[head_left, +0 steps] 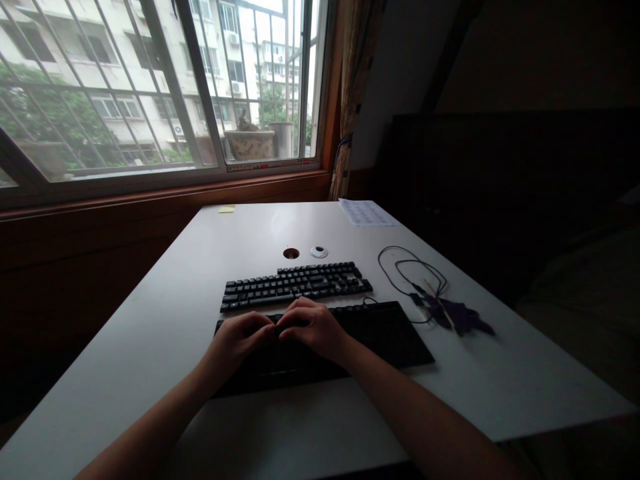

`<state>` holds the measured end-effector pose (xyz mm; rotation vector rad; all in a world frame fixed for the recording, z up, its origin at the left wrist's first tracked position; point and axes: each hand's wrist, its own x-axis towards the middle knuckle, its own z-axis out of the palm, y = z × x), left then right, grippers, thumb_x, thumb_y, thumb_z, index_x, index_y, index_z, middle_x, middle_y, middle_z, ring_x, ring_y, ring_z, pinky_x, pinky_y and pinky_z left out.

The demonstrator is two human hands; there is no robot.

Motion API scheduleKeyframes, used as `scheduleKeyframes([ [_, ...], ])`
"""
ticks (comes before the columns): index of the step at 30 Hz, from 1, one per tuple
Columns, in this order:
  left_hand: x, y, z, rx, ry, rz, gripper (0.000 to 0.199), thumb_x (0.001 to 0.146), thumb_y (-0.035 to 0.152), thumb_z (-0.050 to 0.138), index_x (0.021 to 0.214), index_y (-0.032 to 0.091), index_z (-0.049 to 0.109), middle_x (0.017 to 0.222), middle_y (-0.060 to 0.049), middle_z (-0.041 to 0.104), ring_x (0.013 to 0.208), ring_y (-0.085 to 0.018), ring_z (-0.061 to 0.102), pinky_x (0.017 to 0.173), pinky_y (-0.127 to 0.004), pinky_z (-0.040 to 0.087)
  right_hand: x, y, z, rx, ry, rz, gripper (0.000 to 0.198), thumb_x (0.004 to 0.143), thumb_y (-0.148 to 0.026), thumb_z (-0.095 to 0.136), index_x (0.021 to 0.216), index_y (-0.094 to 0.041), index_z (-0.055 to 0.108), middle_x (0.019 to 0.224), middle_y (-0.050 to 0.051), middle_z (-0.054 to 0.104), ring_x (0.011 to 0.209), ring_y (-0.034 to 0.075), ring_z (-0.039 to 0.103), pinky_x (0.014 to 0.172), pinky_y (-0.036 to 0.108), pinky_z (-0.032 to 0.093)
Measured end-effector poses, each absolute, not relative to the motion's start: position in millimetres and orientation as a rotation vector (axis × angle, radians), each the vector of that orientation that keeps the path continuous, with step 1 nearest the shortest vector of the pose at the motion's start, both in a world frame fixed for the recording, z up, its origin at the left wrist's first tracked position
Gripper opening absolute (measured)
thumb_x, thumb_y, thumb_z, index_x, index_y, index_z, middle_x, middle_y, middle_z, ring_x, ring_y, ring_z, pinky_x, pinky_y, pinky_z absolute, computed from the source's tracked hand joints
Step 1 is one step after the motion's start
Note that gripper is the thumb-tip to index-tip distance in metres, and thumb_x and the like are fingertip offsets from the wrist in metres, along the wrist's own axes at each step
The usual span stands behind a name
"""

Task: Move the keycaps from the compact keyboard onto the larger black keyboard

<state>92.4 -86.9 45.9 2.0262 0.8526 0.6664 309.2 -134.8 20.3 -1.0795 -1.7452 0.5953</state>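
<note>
A black keyboard [390, 337] lies flat on the white table, its surface too dark to show which keys sit on it. Over its back left part, my left hand [240, 340] is closed, with thumb and forefinger together. My right hand [315, 327] bends its fingers down beside it, and the fingertips of both hands nearly meet at the keyboard's back edge. Anything pinched between them is too small or hidden to name. Just behind lie black keycaps [295, 287] in keyboard-like rows, with some gaps at the right.
The white table [125, 333] carries a coiled black cable [400, 291] and a dark purple cloth-like thing [457, 317] at right. Farther back are a round hole [291, 254], a white ring-shaped cover [319, 252], printed paper [367, 213] and a yellow note [227, 209]. A barred window stands behind.
</note>
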Motion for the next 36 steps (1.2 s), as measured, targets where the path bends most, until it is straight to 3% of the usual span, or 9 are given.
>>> scheduleKeyframes([
  [28, 92, -85, 41, 2.028, 0.866, 0.689, 0.029, 0.092, 0.044, 0.06, 0.09, 0.018, 0.072, 0.08, -0.003, 0.073, 0.071, -0.017, 0.065, 0.063, -0.024, 0.05, 311, -135, 22, -1.061, -1.773, 0.552, 0.016, 0.075, -0.024, 0.085, 0.09, -0.024, 0.078, 0.089, 0.002, 0.068, 0.086, 0.018, 0.065, 0.079, 0.03, 0.053],
  [36, 81, -79, 41, 2.077, 0.976, 0.854, 0.026, 0.095, 0.043, 0.057, 0.092, 0.019, 0.066, 0.075, 0.0, 0.068, 0.068, -0.016, 0.064, 0.063, -0.024, 0.049, 326, -129, 31, -1.305, -1.826, 0.332, 0.015, 0.077, -0.019, 0.083, 0.089, -0.023, 0.075, 0.077, -0.001, 0.063, 0.082, 0.018, 0.059, 0.078, 0.031, 0.048],
])
